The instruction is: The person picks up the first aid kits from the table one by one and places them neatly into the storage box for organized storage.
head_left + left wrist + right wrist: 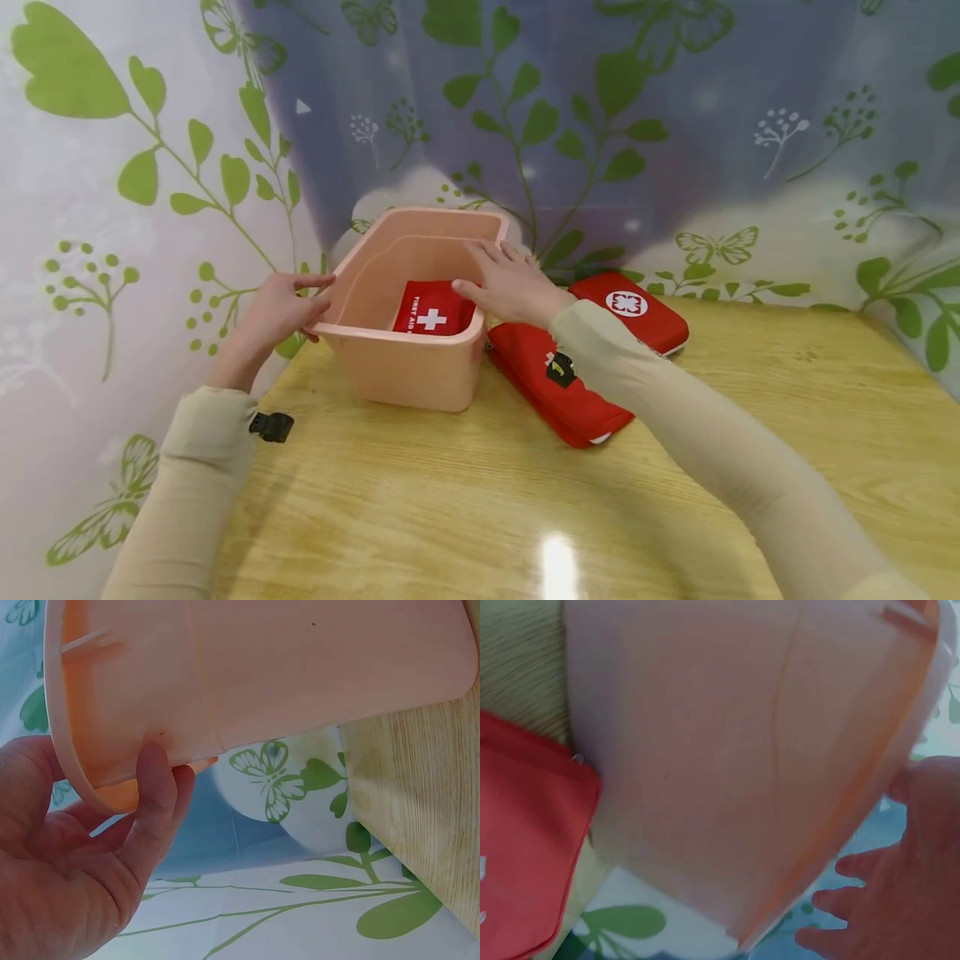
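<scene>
Your left hand (273, 321) grips the left rim of the peach bin (408, 371), which stands on the far left of the surface (420, 500); your right hand (517, 283) is spread at the right rim, contact unclear. Expect light, stiff, slightly slippery plastic; hold opposite rims. Its mouth points up; its long axis seems to run near to far

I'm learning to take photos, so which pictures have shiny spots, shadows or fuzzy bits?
Head view: white glare on the wooden table near the bottom edge, plus a soft shadow below the right sleeve; left wrist view: the pink tub looks dimmer, but the wood grain is clear; right wrist view: dim too, with the right hand looking hazy.
</scene>
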A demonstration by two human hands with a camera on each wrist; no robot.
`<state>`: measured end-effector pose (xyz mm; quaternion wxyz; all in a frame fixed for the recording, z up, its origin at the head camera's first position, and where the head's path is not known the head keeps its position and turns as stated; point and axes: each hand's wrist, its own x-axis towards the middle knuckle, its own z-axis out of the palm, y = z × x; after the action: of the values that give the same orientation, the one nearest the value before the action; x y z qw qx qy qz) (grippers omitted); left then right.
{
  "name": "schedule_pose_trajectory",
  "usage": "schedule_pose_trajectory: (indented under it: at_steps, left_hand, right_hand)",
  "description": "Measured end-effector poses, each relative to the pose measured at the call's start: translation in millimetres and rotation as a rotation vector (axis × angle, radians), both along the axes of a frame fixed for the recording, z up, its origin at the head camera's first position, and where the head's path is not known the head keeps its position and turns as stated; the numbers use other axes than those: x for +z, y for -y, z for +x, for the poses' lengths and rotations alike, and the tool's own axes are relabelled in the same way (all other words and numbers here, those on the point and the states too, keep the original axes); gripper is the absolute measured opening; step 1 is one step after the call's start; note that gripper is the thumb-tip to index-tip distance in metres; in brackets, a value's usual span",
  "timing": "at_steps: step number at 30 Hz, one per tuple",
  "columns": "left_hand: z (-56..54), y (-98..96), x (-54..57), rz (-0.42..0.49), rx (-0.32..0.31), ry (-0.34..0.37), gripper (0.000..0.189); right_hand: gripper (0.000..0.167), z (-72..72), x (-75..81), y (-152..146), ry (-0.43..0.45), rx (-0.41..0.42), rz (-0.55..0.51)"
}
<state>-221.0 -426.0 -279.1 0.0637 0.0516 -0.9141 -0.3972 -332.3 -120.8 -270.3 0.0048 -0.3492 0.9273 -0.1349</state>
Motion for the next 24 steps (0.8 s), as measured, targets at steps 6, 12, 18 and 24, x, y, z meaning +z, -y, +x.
schedule_pose_trajectory:
  at_steps: [6,12,18,24]
  left_hand:
    - [2.1,1.4,-0.2,-0.013,-0.02,0.004,0.049]
    - [3.7,2.7,-0.4,-0.027,-0.015,0.008,0.05]
    - [4.4,1.1,-0.3,-0.046,-0.011,-0.005,0.05]
    - [2.4,-2.5,-0.9,-0.048,-0.017,-0.003,0.05]
  right_hand:
    - [0.081,-9.3,-2.3,-34.3,0.027,-0.017,-0.004]
    - [0.078,-17.4,-10.4,-71.9,0.043,-0.06,0.018]
    - [0.078,-27.0,-26.9,-108.4,0.032,-0.099,0.048]
    - [0.079,-37.0,-43.9,-142.6,0.052,-0.157,0.046]
